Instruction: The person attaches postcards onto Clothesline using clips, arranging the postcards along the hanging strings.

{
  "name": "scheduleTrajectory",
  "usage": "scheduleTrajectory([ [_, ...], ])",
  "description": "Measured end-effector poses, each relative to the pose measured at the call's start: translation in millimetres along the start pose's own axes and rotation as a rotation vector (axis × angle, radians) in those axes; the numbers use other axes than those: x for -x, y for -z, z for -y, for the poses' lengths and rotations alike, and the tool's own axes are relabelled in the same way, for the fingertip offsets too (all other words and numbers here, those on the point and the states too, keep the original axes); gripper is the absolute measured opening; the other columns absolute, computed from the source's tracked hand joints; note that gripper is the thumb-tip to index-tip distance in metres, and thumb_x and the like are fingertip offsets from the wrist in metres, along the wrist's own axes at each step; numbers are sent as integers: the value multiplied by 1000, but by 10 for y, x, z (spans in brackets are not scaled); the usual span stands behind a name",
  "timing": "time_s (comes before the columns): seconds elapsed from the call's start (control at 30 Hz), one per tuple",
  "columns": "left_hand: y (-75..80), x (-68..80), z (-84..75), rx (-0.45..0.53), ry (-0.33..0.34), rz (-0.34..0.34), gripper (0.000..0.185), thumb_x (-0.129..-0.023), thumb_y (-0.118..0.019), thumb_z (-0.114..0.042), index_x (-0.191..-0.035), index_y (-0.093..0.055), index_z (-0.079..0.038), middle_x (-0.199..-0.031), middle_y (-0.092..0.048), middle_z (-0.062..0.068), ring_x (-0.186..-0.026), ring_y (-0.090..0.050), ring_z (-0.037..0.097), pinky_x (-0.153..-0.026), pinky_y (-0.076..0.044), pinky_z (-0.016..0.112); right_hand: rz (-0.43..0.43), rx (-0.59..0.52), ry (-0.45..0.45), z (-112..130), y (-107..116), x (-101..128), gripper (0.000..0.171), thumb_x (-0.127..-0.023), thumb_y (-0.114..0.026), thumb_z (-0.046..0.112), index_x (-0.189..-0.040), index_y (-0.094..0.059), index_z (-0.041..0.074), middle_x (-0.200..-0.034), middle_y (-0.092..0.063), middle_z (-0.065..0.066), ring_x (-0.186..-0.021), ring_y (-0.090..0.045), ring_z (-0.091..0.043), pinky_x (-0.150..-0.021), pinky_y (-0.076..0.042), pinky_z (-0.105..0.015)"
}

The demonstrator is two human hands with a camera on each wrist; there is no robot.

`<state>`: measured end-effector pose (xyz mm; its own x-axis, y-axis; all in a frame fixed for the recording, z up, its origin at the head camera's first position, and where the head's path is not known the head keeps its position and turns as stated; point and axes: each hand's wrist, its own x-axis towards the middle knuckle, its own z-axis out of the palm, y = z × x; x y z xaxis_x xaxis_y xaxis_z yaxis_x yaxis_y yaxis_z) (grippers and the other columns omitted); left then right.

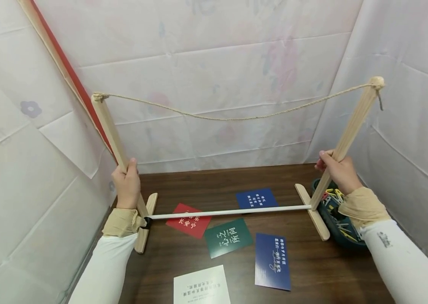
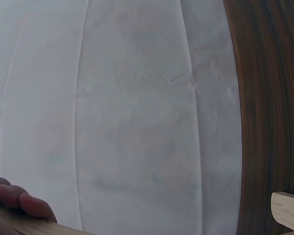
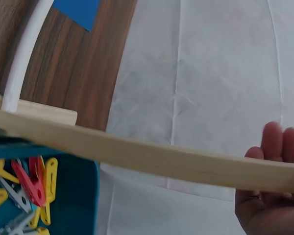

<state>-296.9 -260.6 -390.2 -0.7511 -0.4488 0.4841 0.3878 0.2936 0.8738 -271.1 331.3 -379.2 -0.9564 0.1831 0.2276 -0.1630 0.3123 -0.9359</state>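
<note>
A wooden stand spans the head view, with a left post [image 1: 110, 131], a right post [image 1: 354, 118], a white crossbar [image 1: 214, 212] low between them and a sagging twine [image 1: 218, 118] tied to both tops. My left hand [image 1: 126, 184] grips the left post below its middle; its fingertips [image 2: 36, 205] curl over the wood in the left wrist view. My right hand [image 1: 342, 172] holds the right post, thumb and fingers on either side; in the right wrist view its fingers [image 3: 273, 142] show behind the post. Both feet of the stand are on the table.
Several printed cards, among them a red card [image 1: 185, 226], a green card [image 1: 228, 237] and a white card [image 1: 201, 287], lie on the brown table [image 1: 153, 283]. A dark teal basket [image 3: 97, 196] of colored clothespins [image 3: 30, 182] stands by the right foot. White cloth [image 1: 214, 76] hangs behind.
</note>
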Motion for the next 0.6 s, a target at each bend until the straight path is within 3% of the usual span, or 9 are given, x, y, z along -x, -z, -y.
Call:
scheduleTrajectory([
  [0.1, 48, 3, -12, 26, 54, 13, 46, -111, -59, -21, -69, -55, -3, -54, -49, -13, -50, -45, 5, -52, -37, 19, 27, 53, 39, 9, 31, -14, 14, -112, -60, 25, -117, -63, 12, -91, -67, 24, -87, -68, 7, -78, -57, -13],
  [0.17, 89, 20, -30, 32, 77, 20, 38, -109, -63, -22, -78, -62, 0, -61, -58, -13, -59, -55, 6, -60, -46, 18, 48, 95, 50, 23, 53, -15, 32, -110, -63, 26, -133, -57, 5, -99, -64, 26, -91, -65, 10, -80, -55, -11],
  [0.3, 159, 60, -68, -26, 43, 40, 24, -105, -71, -20, -107, -71, 3, -82, -66, -17, -78, -61, 4, -74, -50, 17, 88, 173, 42, 77, 103, 6, 67, -108, -67, 32, -157, -38, -5, -113, -57, 20, -99, -58, 11, -80, -53, -11],
  [0.47, 239, 94, -149, -93, -33, 79, 34, -101, -75, -18, -130, -65, -2, -105, -63, -15, -93, -63, 4, -77, -52, 15, 143, 206, 32, 145, 164, 6, 78, -108, -69, 32, -164, -30, -5, -127, -55, 10, -103, -56, 12, -78, -55, -15],
  [0.6, 293, 113, -211, -142, -96, 83, 50, -97, -79, -15, -143, -60, -5, -112, -59, -13, -97, -59, 4, -81, -49, 17, 182, 220, 24, 169, 231, -15, 83, -107, -71, 28, -168, -24, -5, -138, -53, -2, -103, -55, 13, -78, -57, -15],
])
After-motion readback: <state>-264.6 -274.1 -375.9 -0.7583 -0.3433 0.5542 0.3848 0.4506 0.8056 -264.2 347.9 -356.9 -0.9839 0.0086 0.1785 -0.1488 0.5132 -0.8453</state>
